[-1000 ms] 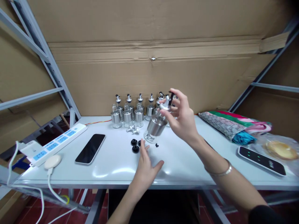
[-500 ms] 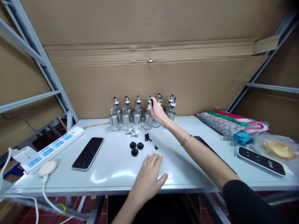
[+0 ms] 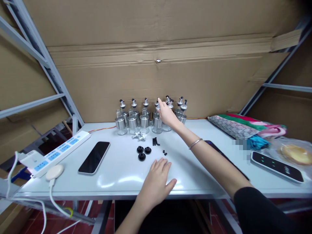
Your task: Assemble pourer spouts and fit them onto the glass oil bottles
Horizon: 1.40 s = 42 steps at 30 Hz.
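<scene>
My right hand point(image 3: 167, 114) reaches to the back of the table, its thumb and fingers round the silver pour spout point(image 3: 158, 108) at the top of a glass bottle with a metal sleeve point(image 3: 157, 123). The fingers partly hide that spout. Other bottles stand in two rows around it; those at the front left, such as this one point(image 3: 133, 123), have bare necks, while the back row carries spouts. My left hand point(image 3: 157, 182) lies flat near the front edge, fingers spread. Beyond it are black ribbed stoppers point(image 3: 141, 156), small black caps point(image 3: 165, 153), black tubes point(image 3: 155, 141) and loose silver spouts point(image 3: 139, 136).
On the left lie a phone point(image 3: 94, 158), a power strip point(image 3: 60, 152) and a round white charger point(image 3: 55, 172). To the right are a dark flat device point(image 3: 226, 159) under my forearm, a folded patterned cloth point(image 3: 231, 127), a black-topped device point(image 3: 276, 166) and a bagged pastry point(image 3: 296, 154).
The view has shifted slightly, moving the scene a little right and up. My right index finger has lifted straighter over the spout. My left hand stays flat in the same place.
</scene>
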Available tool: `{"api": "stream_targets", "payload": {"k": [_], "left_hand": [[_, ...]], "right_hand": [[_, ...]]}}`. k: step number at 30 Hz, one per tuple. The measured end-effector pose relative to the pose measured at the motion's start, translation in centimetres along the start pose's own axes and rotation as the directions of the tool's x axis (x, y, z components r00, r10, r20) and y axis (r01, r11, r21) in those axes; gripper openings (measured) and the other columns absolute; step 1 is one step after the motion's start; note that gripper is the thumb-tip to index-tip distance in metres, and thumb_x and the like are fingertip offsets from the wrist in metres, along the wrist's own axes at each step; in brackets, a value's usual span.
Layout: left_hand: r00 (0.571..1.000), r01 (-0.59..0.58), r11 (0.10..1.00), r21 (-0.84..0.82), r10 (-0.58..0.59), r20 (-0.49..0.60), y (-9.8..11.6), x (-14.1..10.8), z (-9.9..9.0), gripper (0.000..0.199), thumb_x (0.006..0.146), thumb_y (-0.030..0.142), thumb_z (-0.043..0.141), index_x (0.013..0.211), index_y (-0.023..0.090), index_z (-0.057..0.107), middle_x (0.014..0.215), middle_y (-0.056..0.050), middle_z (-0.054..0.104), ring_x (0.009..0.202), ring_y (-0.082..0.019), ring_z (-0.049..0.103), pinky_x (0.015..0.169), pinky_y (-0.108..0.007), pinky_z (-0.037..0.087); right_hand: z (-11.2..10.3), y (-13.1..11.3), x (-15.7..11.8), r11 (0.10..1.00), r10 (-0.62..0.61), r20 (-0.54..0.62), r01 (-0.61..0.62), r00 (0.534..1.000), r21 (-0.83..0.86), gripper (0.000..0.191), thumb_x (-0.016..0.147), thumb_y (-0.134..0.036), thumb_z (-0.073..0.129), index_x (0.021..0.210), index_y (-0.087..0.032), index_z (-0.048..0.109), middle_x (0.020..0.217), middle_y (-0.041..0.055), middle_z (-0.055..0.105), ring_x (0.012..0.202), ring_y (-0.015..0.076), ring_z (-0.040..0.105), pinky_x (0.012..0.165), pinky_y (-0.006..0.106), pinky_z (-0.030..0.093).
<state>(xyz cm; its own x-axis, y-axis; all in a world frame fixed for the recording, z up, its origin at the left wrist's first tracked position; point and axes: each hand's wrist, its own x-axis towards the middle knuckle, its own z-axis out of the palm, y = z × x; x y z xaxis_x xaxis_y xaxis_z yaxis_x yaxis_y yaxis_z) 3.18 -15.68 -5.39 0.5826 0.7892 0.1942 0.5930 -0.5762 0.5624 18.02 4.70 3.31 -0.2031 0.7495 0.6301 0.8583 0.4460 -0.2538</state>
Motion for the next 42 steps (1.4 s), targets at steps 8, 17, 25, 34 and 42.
{"api": "stream_targets", "payload": {"k": [8,17,25,34,42], "left_hand": [[0.995,-0.038,0.999,0.011,0.039,-0.095,0.2,0.3,-2.2,0.031,0.089,0.023,0.044,0.119,0.019,0.051,0.131,-0.011,0.05,0.128,-0.025,0.041,0.106,-0.043,0.037],[0.998,0.066,0.756,0.651,-0.042,-0.053,-4.6,4.9,-11.3,0.048,0.081,-0.004,0.032,0.119,0.018,0.051,0.108,-0.012,0.059,0.098,-0.025,0.058,0.08,-0.039,0.045],[0.971,-0.158,0.75,0.642,0.235,-0.035,-11.7,7.4,-9.7,0.046,0.084,0.001,0.038,0.121,0.023,0.053,0.136,-0.009,0.049,0.131,-0.028,0.034,0.094,-0.043,0.035],[0.969,-0.194,0.781,0.593,0.246,-0.006,-12.2,7.4,-8.9,0.043,0.085,0.004,0.038,0.122,0.021,0.052,0.134,-0.01,0.052,0.127,-0.026,0.04,0.096,-0.043,0.033],[0.971,-0.196,0.796,0.573,0.238,0.002,-12.5,7.5,-9.1,0.033,0.084,0.006,0.04,0.107,0.02,0.059,0.128,-0.008,0.056,0.124,-0.025,0.042,0.098,-0.045,0.031]], "right_hand": [[-1.6,-2.0,-2.3,0.993,-0.1,-0.25,0.112,0.963,0.033,0.049,0.083,-0.016,0.044,0.132,-0.016,0.04,0.127,0.0178,0.041,0.12,0.0312,0.042,0.099,0.049,0.041],[-0.5,-2.9,-8.3,0.954,-0.228,-0.009,0.226,0.974,0.2,0.029,0.087,-0.016,0.041,0.113,-0.021,0.051,0.108,0.0118,0.052,0.103,0.0249,0.054,0.087,0.042,0.049],[-1.0,-1.9,-8.9,0.947,-0.243,0.058,0.224,0.968,0.229,0.026,0.087,-0.018,0.044,0.111,-0.02,0.053,0.109,0.0121,0.054,0.104,0.0249,0.054,0.091,0.043,0.046],[-1.3,-1.8,-9.2,0.951,-0.235,0.086,0.211,0.968,0.227,0.026,0.088,-0.018,0.043,0.111,-0.019,0.052,0.109,0.0122,0.055,0.102,0.0242,0.055,0.088,0.041,0.048],[-1.2,-2.2,-9.4,0.943,-0.265,0.093,0.238,0.96,0.232,0.024,0.088,-0.016,0.042,0.109,-0.017,0.054,0.107,0.0127,0.057,0.1,0.0239,0.056,0.088,0.039,0.047]]}}
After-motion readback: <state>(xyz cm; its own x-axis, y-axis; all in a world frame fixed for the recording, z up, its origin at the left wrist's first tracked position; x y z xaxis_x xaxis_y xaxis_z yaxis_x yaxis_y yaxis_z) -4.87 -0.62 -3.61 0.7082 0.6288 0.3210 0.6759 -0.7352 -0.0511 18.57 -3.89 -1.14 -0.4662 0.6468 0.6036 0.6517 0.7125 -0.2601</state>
